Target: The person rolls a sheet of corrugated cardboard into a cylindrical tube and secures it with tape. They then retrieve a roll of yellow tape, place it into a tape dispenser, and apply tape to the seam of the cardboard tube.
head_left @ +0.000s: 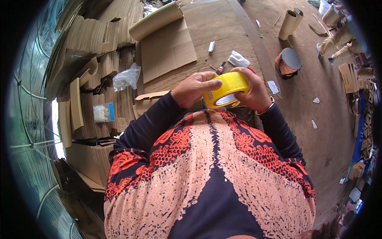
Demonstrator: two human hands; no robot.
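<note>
A wide roll of yellow packing tape (227, 84) is held between both hands, close in front of my body. My left hand (195, 87) grips its left side, with the thumb lying on the outer face of the tape. On the other side, my right hand (255, 91) is wrapped around the roll, fingers over the top and thumb by the white inner core. Just beyond the roll, a red and black utility knife (220, 68) lies on the wooden table (217, 24). Next to it is a crumpled white plastic wrapper (238, 59).
A cardboard sheet (169, 53) with a rolled end lies on the table, near a small white piece (211, 46). Cardboard stacks (89, 36) and a clear plastic bag (127, 77) fill the left. At right stand a round stool (289, 61), cardboard tubes (287, 24) and another person's legs (338, 46).
</note>
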